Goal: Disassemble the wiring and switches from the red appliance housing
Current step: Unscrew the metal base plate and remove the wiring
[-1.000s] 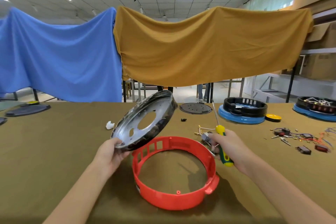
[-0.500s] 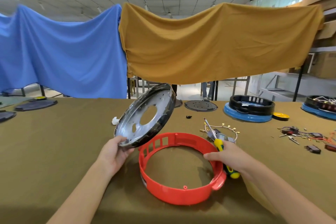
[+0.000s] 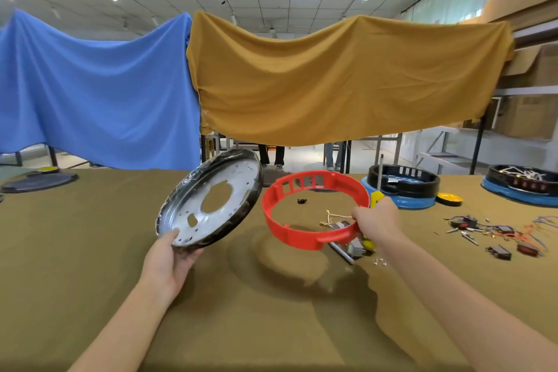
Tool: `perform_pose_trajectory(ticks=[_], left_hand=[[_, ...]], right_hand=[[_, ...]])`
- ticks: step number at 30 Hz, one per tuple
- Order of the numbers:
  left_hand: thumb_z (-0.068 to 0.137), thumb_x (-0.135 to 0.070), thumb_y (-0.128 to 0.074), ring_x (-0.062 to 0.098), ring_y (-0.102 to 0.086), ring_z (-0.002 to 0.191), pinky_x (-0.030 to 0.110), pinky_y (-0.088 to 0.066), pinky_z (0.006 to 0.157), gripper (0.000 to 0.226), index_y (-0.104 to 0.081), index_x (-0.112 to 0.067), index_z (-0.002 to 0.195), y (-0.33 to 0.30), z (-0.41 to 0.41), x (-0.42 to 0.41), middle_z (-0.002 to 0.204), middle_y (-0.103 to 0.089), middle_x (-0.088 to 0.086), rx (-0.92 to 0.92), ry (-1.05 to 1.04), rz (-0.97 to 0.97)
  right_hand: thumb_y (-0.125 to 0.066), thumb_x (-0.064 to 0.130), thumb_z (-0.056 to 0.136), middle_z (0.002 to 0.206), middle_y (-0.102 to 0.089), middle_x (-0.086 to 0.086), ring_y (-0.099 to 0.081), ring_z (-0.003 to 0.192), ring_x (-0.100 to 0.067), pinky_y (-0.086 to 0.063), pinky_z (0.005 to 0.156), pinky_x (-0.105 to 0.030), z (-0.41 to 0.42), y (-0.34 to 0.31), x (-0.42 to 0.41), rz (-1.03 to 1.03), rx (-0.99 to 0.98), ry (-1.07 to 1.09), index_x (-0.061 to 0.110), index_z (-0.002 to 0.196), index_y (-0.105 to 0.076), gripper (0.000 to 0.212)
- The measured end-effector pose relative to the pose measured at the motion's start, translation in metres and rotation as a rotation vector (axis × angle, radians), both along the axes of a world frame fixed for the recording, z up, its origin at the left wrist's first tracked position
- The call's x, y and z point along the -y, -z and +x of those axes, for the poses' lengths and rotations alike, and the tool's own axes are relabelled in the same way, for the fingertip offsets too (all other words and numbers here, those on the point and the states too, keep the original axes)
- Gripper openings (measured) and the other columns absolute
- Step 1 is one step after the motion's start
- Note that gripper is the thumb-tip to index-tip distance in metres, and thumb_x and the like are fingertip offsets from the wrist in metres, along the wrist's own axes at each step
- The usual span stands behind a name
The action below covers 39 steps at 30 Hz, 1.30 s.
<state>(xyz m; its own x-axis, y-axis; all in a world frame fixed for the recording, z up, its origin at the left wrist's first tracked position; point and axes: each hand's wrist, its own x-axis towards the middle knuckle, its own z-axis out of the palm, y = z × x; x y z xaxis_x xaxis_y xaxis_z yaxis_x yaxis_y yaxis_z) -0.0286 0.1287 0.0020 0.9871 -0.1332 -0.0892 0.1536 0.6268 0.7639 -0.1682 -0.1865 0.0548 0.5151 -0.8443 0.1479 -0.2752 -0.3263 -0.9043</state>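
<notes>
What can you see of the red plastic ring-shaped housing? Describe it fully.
The red plastic ring-shaped housing is an open hoop, seemingly moulded plastic, with rectangular slots along its far wall and a lug on its near rim. It is lifted and tilted above the olive-covered table. The right hand grips its right side, along with a yellow-handled screwdriver.

No legible txt, labels, brands or nos. anywhere. Red housing (image 3: 314,214), metal plate (image 3: 211,199), screwdriver handle (image 3: 376,199) carry no readable marks. Switches (image 3: 495,235) by desk's right edge are too small to read; cardboard boxes (image 3: 534,69) at far right show no print.
</notes>
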Motion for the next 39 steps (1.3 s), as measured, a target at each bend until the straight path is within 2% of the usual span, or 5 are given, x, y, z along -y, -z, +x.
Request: perform_pose_trajectory(ticks=[11, 17, 25, 32, 39], left_hand=[[0.1, -0.015, -0.051, 0.02, -0.065, 0.094, 0.031, -0.058, 0.05, 0.031, -0.045, -0.022, 0.13, 0.01, 0.012, 0.003, 0.113, -0.063, 0.003, 0.13, -0.132, 0.188], [0.1, -0.029, -0.057, 0.024, -0.062, 0.108, 0.04, -0.058, 0.077, 0.071, -0.015, -0.017, 0.155, 0.018, 0.023, 0.008, 0.144, -0.049, 0.011, 0.121, -0.122, 0.366], [0.073, -0.054, -0.082, 0.022, -0.003, 0.154, 0.042, -0.016, 0.12, 0.132, 0.014, -0.022, 0.157, 0.019, 0.005, 0.006, 0.164, 0.022, 0.0, 0.266, -0.075, 0.962], [0.091, -0.033, -0.071, 0.035, -0.039, 0.136, 0.039, -0.033, 0.107, 0.059, -0.047, -0.006, 0.137, 0.022, -0.006, 0.011, 0.157, -0.013, 0.014, 0.479, -0.217, 1.149], [0.08, -0.031, -0.082, 0.022, -0.039, 0.133, 0.033, -0.036, 0.104, 0.045, -0.061, -0.019, 0.119, 0.027, -0.006, 0.01, 0.152, -0.019, 0.007, 0.583, -0.178, 1.232]], right_hand=[[-0.063, 0.012, 0.087, 0.121, -0.058, -0.023, -0.064, 0.094, -0.032, -0.058, 0.076, -0.041, 0.021, 0.015, 0.024, 0.128, -0.054, 0.219, -0.001, 0.121, -0.052, 0.038], [-0.054, 0.021, 0.095, 0.118, -0.045, -0.015, -0.052, 0.083, -0.025, -0.034, 0.052, -0.029, 0.003, 0.01, 0.01, 0.042, 0.051, 0.242, 0.005, 0.12, -0.044, 0.032], [-0.049, 0.021, 0.095, 0.094, -0.048, -0.003, -0.051, 0.072, -0.018, -0.043, 0.06, -0.032, -0.03, 0.025, -0.073, -0.207, -0.161, -0.444, 0.015, 0.089, -0.048, 0.009], [-0.049, 0.018, 0.095, 0.104, -0.053, -0.005, -0.057, 0.099, -0.026, -0.043, 0.076, -0.036, -0.018, 0.041, -0.109, -0.37, -0.372, -0.427, 0.016, 0.105, -0.043, 0.012], [-0.053, 0.028, 0.097, 0.113, -0.051, -0.006, -0.058, 0.106, -0.027, -0.05, 0.085, -0.037, 0.01, 0.046, -0.107, -0.455, -0.41, -0.327, 0.016, 0.11, -0.044, 0.019]])
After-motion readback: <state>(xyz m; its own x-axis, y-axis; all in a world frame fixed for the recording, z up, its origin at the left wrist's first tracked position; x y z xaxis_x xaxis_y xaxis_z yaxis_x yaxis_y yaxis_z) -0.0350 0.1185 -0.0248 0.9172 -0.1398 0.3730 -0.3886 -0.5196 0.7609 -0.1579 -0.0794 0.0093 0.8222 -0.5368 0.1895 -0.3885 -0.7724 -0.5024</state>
